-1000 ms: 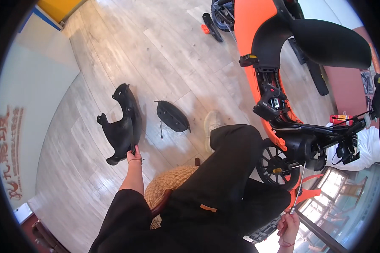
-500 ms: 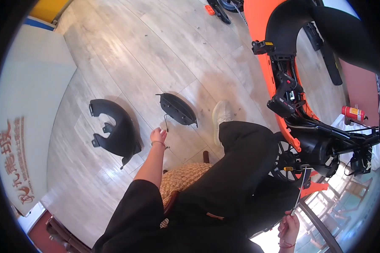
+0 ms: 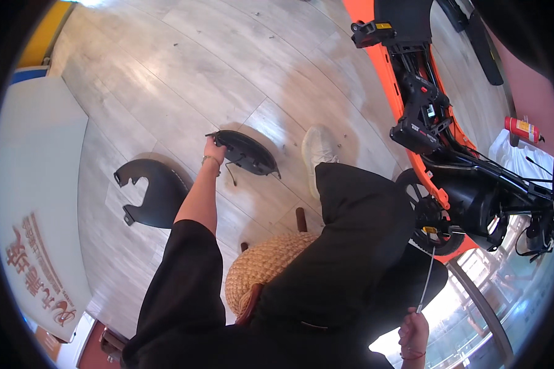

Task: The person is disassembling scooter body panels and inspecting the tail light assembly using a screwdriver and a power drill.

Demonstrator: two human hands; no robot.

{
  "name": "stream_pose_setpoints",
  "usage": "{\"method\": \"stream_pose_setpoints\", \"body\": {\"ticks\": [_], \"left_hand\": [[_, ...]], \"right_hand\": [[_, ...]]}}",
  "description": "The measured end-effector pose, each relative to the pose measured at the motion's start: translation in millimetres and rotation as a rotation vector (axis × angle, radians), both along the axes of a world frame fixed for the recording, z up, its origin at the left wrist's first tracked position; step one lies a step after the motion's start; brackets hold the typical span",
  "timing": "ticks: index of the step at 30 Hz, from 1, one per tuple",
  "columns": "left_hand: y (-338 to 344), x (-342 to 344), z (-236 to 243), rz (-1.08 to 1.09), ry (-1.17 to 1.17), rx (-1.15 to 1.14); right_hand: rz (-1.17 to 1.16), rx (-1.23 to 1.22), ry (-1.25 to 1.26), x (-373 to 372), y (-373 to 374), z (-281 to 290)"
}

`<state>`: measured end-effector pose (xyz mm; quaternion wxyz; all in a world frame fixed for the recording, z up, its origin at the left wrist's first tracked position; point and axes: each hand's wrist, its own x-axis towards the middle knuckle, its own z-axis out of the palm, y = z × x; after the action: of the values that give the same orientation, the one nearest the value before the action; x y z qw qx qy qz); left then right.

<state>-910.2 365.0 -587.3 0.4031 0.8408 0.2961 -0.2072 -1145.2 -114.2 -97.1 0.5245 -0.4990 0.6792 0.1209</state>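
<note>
My left hand (image 3: 214,149) is closed on the upper left end of a black curved oval part (image 3: 247,154), which has a thin cable hanging from it. The part is at or just above the wooden floor; the gap is hard to judge. To its left lies a black C-shaped cover (image 3: 160,195). In my right fist (image 3: 414,332) is a long thin metal rod tool (image 3: 429,277), its grip end hidden by the fingers. The rod points up toward the wheel (image 3: 426,203) of an orange and black scooter frame (image 3: 393,80).
A black cordless drill (image 3: 420,123) rests on the scooter frame. Under me is a woven stool (image 3: 268,261), beside my white shoe (image 3: 318,154). Small screws dot the floor. A white board (image 3: 40,184) stands left; a red fire extinguisher (image 3: 523,129) is far right.
My left hand has moved up and taken hold of the black oval part by its end. My right hand still grips the rod tool, now slightly lower. The view has shifted.
</note>
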Motion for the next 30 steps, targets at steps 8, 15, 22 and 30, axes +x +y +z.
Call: {"method": "stream_pose_setpoints", "body": {"ticks": [8, 15, 22, 30], "left_hand": [[-24, -20, 17, -0.266, 0.182, 0.03], [-47, -80, -42, 0.123, 0.213, -0.198], [-78, -145, -101, 0.248, 0.332, -0.095], [-122, -120, -35, 0.868, 0.39, -0.716]], "right_hand": [[-0.159, 0.161, -0.064, -17, 5, -6], [-0.258, 0.173, -0.113, -51, -8, -6], [-0.382, 0.161, -0.092, -74, -31, -17], [-0.448, 0.177, -0.062, -56, -35, -21]]}}
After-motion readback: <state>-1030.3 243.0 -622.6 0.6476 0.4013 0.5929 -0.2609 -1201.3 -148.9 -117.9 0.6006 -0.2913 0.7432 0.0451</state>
